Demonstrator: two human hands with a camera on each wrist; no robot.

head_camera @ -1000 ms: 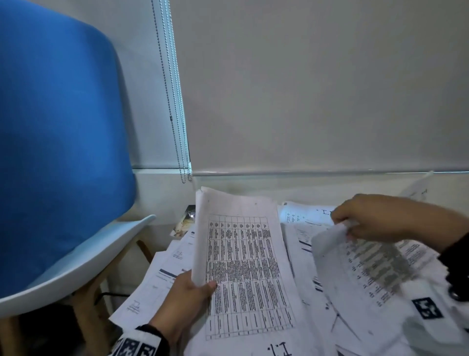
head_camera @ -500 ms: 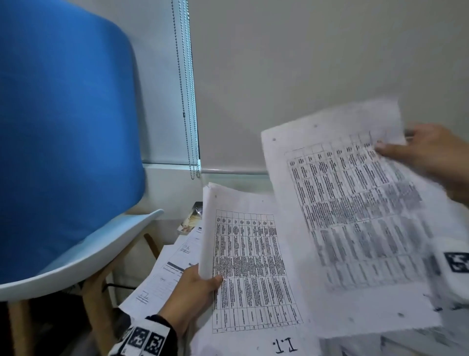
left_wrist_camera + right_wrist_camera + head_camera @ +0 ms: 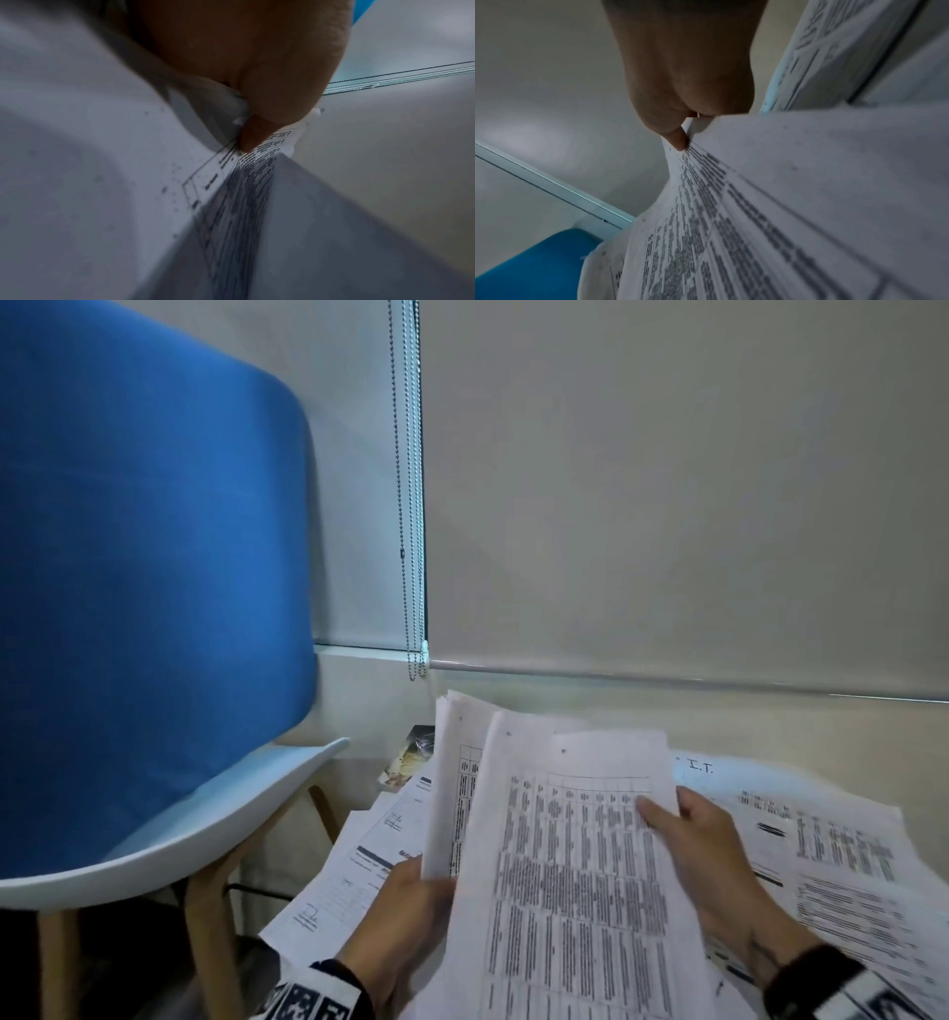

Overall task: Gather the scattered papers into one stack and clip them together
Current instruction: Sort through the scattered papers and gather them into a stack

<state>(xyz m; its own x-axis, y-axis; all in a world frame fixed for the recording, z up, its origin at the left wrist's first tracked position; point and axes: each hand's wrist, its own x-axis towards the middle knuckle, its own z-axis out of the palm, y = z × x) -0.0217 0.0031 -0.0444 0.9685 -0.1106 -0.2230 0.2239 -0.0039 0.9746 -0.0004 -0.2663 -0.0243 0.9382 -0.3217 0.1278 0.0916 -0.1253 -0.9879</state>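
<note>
- Nearest me, my left hand [image 3: 405,922] grips the left edge of the stack of papers [image 3: 452,793]: thin white sheets printed with dense tables, thumb on top in the left wrist view.
- My right hand [image 3: 708,860] pinches the right edge of the top sheet [image 3: 575,875], thumb over the print; that sheet overlaps the stack, skewed, corners not matched.
- The held papers run long axis near to far, far edges tilted up toward the wall.
- Loose papers [image 3: 842,855] lie flat and overlapping to the right and below, more at the left [image 3: 354,880].
- Left, a blue chair [image 3: 149,588] with smooth rounded shell and wooden legs crowds that side.
- Farthest, a plain roller blind [image 3: 667,495] and its bead chain [image 3: 405,505].
</note>
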